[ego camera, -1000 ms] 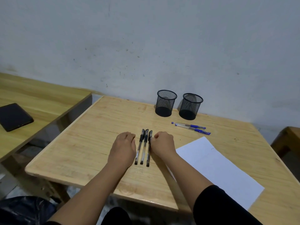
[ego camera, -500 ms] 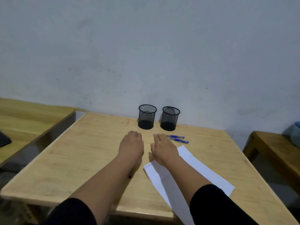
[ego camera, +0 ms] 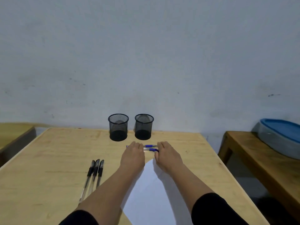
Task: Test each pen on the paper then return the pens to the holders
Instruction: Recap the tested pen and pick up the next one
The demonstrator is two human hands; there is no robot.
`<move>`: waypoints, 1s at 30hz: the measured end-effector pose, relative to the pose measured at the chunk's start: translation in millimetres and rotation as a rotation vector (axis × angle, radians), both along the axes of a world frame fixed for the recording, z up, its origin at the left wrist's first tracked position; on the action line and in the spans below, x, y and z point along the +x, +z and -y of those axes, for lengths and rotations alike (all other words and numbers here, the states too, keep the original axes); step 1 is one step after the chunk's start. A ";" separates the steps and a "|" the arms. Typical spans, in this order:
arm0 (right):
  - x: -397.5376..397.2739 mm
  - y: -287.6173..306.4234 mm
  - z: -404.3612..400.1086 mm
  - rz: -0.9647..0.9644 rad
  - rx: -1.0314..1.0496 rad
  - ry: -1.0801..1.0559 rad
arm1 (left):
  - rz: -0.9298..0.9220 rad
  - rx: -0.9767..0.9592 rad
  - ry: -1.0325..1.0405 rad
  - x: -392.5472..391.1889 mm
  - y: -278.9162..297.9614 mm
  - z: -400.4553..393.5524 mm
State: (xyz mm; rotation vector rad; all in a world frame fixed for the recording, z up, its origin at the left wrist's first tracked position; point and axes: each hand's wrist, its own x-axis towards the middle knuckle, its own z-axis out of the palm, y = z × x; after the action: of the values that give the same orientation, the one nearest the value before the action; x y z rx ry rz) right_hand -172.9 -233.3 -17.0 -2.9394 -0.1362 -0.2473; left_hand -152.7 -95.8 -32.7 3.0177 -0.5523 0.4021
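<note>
Two blue pens (ego camera: 150, 147) lie side by side on the wooden table (ego camera: 56, 151), just in front of two black mesh holders (ego camera: 118, 127) (ego camera: 143, 126), both of which look empty. My left hand (ego camera: 133, 155) rests over the blue pens' left ends, fingers bent down onto them. My right hand (ego camera: 168, 155) touches their right ends with its fingertips. Three black pens (ego camera: 95, 171) lie in a neat row to the left. A white paper (ego camera: 151, 192) lies under and between my forearms.
A wooden bench (ego camera: 259, 159) to the right carries a grey tub with a blue lid (ego camera: 280, 137). Another wooden table (ego camera: 13, 132) stands at the left. The wall rises right behind the holders.
Both hands left the black pens and moved forward and right to the blue pens. The view has swung right, so the black pens now show at the left.
</note>
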 end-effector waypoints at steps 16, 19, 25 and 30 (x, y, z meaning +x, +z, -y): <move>50.5 -38.8 20.2 0.049 0.071 -0.004 | -0.039 -0.200 -0.047 44.5 -21.3 3.7; 49.9 -36.3 21.3 0.027 0.140 -0.016 | -0.033 -0.237 -0.046 44.4 -22.0 5.9; 41.4 -7.4 19.8 0.049 0.896 -0.161 | -0.031 -0.501 -0.012 37.2 -10.9 3.0; 24.0 14.8 2.0 -0.060 1.389 -0.117 | -0.066 -0.733 -0.067 17.7 17.6 8.3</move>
State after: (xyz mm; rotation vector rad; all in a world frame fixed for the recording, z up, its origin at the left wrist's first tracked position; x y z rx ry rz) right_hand -148.9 -235.2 -2.2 -1.5669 0.1647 -0.1575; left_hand -135.0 -104.1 -15.1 2.2940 -0.3856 0.3897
